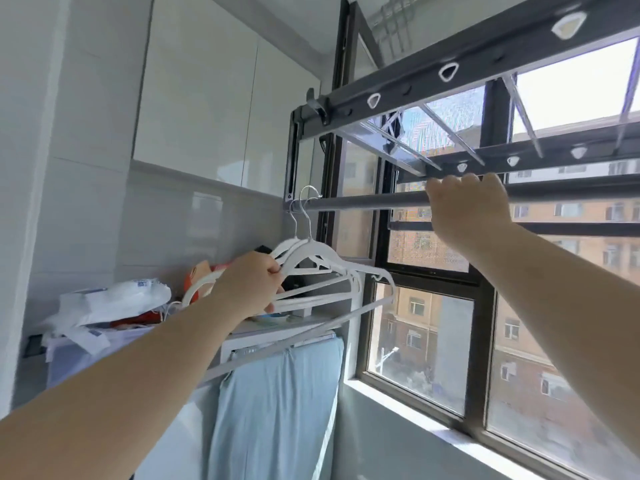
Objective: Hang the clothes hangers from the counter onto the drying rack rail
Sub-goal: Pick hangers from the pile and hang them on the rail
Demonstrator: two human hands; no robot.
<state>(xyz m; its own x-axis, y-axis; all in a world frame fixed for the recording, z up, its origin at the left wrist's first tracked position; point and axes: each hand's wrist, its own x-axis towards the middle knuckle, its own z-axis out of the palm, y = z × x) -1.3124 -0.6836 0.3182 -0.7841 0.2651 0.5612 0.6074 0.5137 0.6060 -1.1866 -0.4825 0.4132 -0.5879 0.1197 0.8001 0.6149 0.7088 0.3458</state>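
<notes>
White plastic bags (114, 299) heap the counter (277, 329) at far left. The left hand (249, 284) curls its fingers round the shoulders of a bunch of white clothes hangers (332, 271). Their wire hooks (304, 209) rise toward 1 o'clock from it, seemingly looped over the left end of the drying rack rail (363, 203). The rail runs 9 to 3 o'clock. Toward 3 the right hand (467, 206) grips it, so the left hand is nearer the hooks.

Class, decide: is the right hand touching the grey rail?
Touching. The head view shows the right hand with its fingers curled over the rail, no gap visible.
</notes>
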